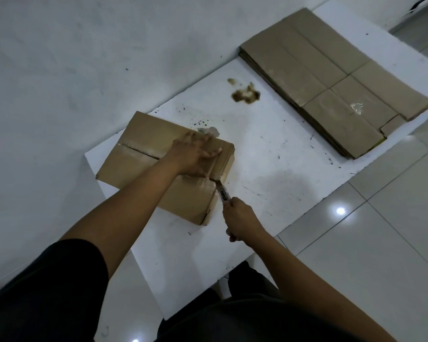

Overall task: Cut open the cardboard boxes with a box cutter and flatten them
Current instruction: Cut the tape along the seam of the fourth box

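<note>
- We see one closed cardboard box (pixel 143 159) lying flat near the left end of the white table (pixel 269 149), close to the wall (pixel 84 58). Its long axis runs from the near left toward the far right, and its taped centre seam follows the same line.
- One box cutter (pixel 222 191) is in view. Its body slants from the lower right up to the upper left, with the blade tip meeting the box at the right end of the seam, where clear tape (pixel 208 183) wraps over the edge.
- We count one stack of flattened cardboard (pixel 331 80) on the right part of the table, well apart from the box. Its long axis runs from the far left toward the near right. How many sheets it holds we cannot tell.
- The left hand (pixel 195 154) lies palm down on the box top beside the seam, fingers straight and spread, pressing the cardboard.
- The right hand (pixel 240 218) is curled in a fist around the handle of the box cutter, just off the right edge of the box, above the table.
- One brown stain (pixel 245 93) marks the table between the box and the stack, and small dark specks are scattered around it.
- A glossy tiled floor (pixel 381 230) lies to the right of the table, and a dark sleeve (pixel 59 280) covers the left upper arm.
</note>
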A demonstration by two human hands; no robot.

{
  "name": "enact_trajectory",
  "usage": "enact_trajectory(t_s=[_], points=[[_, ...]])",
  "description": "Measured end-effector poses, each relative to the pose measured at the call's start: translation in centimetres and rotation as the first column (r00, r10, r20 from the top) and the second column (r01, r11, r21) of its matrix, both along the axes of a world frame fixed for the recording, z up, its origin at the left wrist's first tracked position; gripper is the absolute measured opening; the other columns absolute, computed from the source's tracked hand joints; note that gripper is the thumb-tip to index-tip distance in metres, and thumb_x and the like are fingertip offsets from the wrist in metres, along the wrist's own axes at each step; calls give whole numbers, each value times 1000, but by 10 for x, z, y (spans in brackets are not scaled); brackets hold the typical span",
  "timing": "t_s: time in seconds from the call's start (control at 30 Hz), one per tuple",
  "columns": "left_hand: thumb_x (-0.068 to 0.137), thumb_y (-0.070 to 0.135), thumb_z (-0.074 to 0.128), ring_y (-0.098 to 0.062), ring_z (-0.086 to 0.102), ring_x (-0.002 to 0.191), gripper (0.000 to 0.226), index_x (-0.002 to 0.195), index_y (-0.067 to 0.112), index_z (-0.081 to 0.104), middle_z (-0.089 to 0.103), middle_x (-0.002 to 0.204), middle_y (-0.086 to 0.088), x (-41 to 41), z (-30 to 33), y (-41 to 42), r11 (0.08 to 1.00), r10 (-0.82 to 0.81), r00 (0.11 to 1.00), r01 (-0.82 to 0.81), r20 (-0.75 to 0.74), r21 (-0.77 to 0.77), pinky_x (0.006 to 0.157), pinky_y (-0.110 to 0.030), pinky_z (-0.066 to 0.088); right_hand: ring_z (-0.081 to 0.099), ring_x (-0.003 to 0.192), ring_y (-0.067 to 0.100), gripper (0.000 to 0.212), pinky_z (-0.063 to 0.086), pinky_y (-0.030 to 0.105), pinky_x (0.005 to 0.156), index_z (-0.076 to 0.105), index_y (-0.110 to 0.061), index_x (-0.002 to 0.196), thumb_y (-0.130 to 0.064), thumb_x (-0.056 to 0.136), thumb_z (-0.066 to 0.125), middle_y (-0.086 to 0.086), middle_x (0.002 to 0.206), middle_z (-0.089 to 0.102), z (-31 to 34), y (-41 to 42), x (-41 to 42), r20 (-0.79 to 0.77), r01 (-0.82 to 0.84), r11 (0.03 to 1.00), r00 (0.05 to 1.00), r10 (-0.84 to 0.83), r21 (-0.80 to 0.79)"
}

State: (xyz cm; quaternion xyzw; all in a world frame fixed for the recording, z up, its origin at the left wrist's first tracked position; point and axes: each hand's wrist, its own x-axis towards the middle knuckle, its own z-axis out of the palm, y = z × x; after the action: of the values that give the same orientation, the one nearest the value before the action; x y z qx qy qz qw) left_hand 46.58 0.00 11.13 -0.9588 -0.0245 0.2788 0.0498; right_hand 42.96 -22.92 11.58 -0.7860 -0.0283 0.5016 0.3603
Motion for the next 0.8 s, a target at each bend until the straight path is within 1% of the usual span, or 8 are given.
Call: enact_trajectory(t_s=[0.13,0.23,0.3,0.37,0.5,0.6,0.7,0.8], points=[[82,70,58,-41,1,149,79,150,56,19,-4,166,8,-2,1,6,997,-16,999,13,-29,-78,109,-65,30,51,43,19,31,40,23,39,51,-4,106,-30,106,35,11,76,52,0,-20,-2,-84,81,993,994,-75,80],[86,68,55,-39,2,150,72,150,51,27,0,166,8,3,13,7,991,-33,998,26,-47,-130,111,-62,27,53,44,19,28,45,31,44,51,-4,102,-28,106,36,12,73,53,-5,-36,-12,-55,138,975,990,-130,176],[92,64,49,-37,5,151,67,152,46,27,1,167,7,3,22,3,988,-61,996,52,-62,-142,115,-54,24,56,48,19,29,48,31,47,50,-6,100,-32,107,36,12,75,57,-7,-41,-15,-17,182,955,983,-183,235],[97,58,44,-35,14,149,63,154,39,25,4,167,4,3,29,-3,984,-109,991,98,-75,-147,116,-44,24,59,50,17,33,46,26,44,48,-6,100,-35,107,35,13,81,60,-10,-38,-16,2,217,940,974,-225,263],[102,53,37,-35,30,145,59,156,33,24,12,166,0,-2,39,-16,991,-98,995,95,-25,-100,110,-39,35,59,52,17,36,44,24,40,46,-10,103,-45,104,41,16,90,62,-11,-14,-5,66,218,929,966,-248,298],[102,54,36,-31,38,141,57,155,35,27,17,165,2,-2,39,-20,995,-63,998,64,16,-79,102,-38,43,63,73,22,39,55,31,50,44,-17,103,-48,92,65,10,99,59,-21,4,4,173,159,960,964,-201,231],[100,58,37,-23,47,134,55,151,37,36,31,161,6,0,36,-17,996,-38,997,44,71,-84,93,-35,48,58,93,24,60,59,44,73,43,-21,103,-55,72,81,0,103,52,-29,11,9,290,159,970,934,-208,184],[99,59,40,-19,49,133,52,147,38,44,42,154,8,1,36,-14,994,26,990,-12,139,-105,94,-33,47,54,96,21,69,51,36,77,45,-16,113,-53,70,84,1,109,51,-29,10,17,325,201,966,913,-245,161]])
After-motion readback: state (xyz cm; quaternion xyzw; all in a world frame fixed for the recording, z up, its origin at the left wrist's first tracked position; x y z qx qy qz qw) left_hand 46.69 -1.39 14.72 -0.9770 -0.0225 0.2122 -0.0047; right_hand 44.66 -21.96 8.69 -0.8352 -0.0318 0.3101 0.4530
